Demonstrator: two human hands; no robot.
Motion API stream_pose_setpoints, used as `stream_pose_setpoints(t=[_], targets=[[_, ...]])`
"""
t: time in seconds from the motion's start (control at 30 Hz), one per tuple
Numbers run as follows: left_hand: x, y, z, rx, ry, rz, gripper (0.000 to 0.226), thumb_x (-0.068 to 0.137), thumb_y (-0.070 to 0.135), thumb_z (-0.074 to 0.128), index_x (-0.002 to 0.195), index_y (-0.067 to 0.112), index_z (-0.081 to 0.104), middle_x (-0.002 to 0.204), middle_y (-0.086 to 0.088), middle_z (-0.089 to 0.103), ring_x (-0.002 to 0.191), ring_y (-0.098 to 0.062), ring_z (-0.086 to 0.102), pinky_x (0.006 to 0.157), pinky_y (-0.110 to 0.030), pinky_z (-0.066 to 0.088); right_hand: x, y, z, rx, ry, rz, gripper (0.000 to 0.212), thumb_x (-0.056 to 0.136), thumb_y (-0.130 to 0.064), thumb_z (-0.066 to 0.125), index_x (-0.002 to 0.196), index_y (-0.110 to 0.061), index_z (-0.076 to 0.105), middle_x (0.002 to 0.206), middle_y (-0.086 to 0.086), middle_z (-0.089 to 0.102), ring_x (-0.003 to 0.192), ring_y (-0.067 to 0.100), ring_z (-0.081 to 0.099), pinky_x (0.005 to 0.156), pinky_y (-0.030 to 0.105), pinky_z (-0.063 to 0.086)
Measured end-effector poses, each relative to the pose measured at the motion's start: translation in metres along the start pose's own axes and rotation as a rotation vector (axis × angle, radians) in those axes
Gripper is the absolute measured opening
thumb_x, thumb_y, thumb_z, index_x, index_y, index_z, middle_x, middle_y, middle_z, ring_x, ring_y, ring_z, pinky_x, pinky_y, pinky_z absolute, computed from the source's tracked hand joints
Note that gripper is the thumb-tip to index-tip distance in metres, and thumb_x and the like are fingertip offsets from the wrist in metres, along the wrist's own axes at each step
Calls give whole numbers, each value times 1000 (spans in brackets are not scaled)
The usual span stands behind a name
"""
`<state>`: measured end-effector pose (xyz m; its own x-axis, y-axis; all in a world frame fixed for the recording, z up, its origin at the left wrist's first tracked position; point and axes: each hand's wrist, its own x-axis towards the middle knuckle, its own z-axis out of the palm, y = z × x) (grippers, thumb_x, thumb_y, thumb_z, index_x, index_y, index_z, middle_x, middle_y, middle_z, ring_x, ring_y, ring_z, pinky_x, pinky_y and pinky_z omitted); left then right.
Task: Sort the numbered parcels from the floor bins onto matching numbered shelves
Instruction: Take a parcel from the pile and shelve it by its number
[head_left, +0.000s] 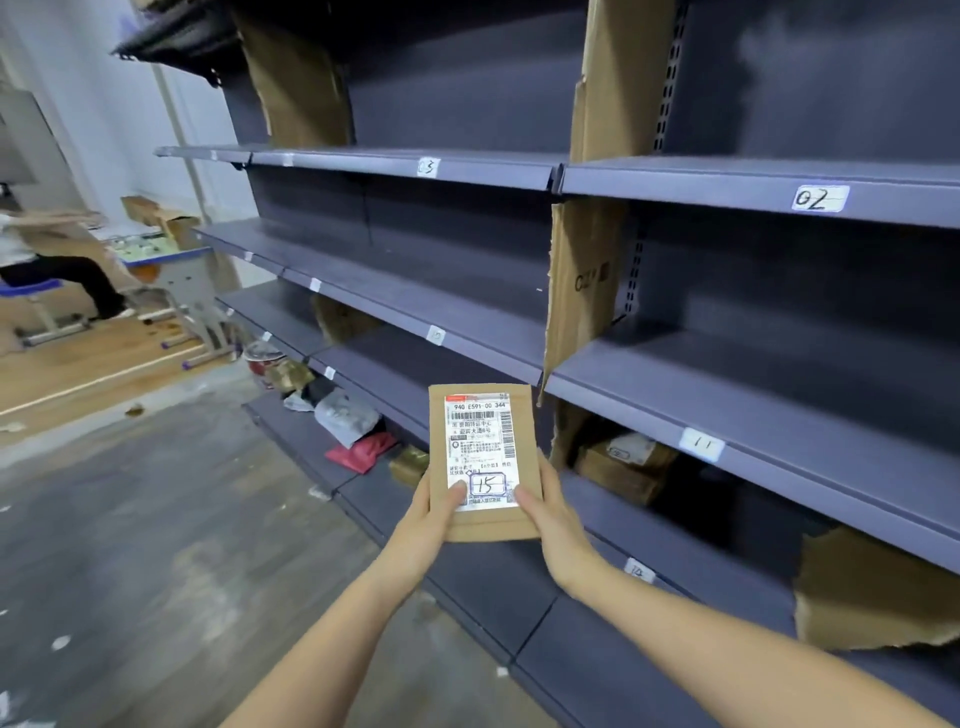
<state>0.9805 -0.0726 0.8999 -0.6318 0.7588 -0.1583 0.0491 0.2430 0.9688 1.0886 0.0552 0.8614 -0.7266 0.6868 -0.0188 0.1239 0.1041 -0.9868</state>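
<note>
The left hand and the right hand hold a flat brown parcel upright between them, fingers curled behind its lower edges and each thumb pressed on the front near the bottom corners. The parcel is a kraft-paper envelope with a white shipping label covering most of its face: a red strip at the top, printed code, barcodes, and near the bottom a hand-drawn box with "15" written in it. The left thumb overlaps the label's lower left corner.

The parcel hangs in the air in front of the dark shelving unit, off the front edge of the lower shelves and touching none of them. Shelf edges carry small white tags: "02" upper right, "11" lower right, and "03" upper middle. Other tags are too blurred to read. Brown cardboard dividers stand between bays.

Under the "11" shelf a cardboard box sits half in shadow. To the left, grey and red bags lie on the bottom shelf. The floor beside the shelving is open.
</note>
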Motion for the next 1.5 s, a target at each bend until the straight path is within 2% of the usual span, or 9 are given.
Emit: stream_pose_setpoints(t=[0.23, 0.63, 0.87, 1.03, 1.17, 1.27, 1.37, 1.43, 1.5], targets=[[62, -20, -104, 26, -97, -27, 38, 100, 44, 43, 136, 43, 34, 125, 23, 51, 105, 7, 50, 96, -32, 39, 68, 12, 103, -4, 75, 69, 73, 75, -68, 44, 142, -62, 16, 143, -22, 45, 132, 9, 42, 113, 44, 31], [188, -64, -228, 13, -224, -192, 30, 99, 40, 43, 129, 33, 46, 106, 25, 57, 93, 7, 53, 82, -31, 41, 161, 20, 232, -3, 223, 287, 77, 83, -61, 39, 152, -45, 9, 152, -23, 32, 140, 10, 30, 115, 36, 22], [283, -88, -217, 45, -391, -276, 23, 98, 41, 45, 119, 36, 54, 104, 20, 63, 92, 3, 57, 74, -26, 44, 224, 59, 229, 52, 373, 378, 84, 74, -70, 40, 151, -48, 12, 146, -21, 42, 134, 11, 41, 115, 39, 26], [357, -105, -197, 91, -447, -279, 33, 85, 59, 53, 106, 33, 54, 111, 14, 57, 100, 0, 51, 99, -40, 45, 277, 85, 204, 22, 459, 452, 68, 81, -72, 38, 144, -55, 22, 133, -23, 55, 125, 12, 49, 112, 42, 31], [404, -113, -182, 112, -481, -280, 17, 96, 46, 50, 102, 30, 52, 107, 15, 56, 97, -1, 51, 104, -42, 43, 318, 96, 188, 36, 508, 483, 48, 94, -61, 40, 140, -54, 29, 125, -20, 60, 118, 11, 54, 107, 36, 34], [439, -120, -167, 135, -519, -277, 23, 94, 46, 52, 115, 35, 50, 126, 13, 52, 109, -9, 50, 108, -36, 35, 342, 107, 181, 80, 579, 499, 47, 82, -68, 45, 128, -62, 36, 119, -19, 64, 116, 14, 56, 108, 42, 38], [472, -126, -139, 218, -582, -215, 61, 94, 51, 50, 148, 28, 32, 148, 6, 37, 136, -15, 35, 104, -30, 26, 362, 126, 162, 128, 699, 475, 49, 70, -65, 51, 118, -60, 42, 111, -16, 68, 109, 14, 60, 104, 47, 44], [495, -131, -114, 274, -645, -146, 62, 95, 53, 46, 149, 25, 31, 151, 4, 35, 138, -16, 33, 99, -26, 26, 373, 132, 146, 124, 801, 456, 55, 67, -64, 51, 120, -55, 43, 112, -10, 67, 108, 16, 59, 102, 43, 44], [515, -136, -86, 323, -667, -88, 66, 94, 58, 44, 151, 27, 29, 153, 3, 35, 140, -20, 33, 109, -29, 27, 381, 136, 131, 110, 898, 425, 51, 73, -60, 49, 122, -43, 48, 114, -5, 65, 109, 19, 56, 96, 34, 41]])
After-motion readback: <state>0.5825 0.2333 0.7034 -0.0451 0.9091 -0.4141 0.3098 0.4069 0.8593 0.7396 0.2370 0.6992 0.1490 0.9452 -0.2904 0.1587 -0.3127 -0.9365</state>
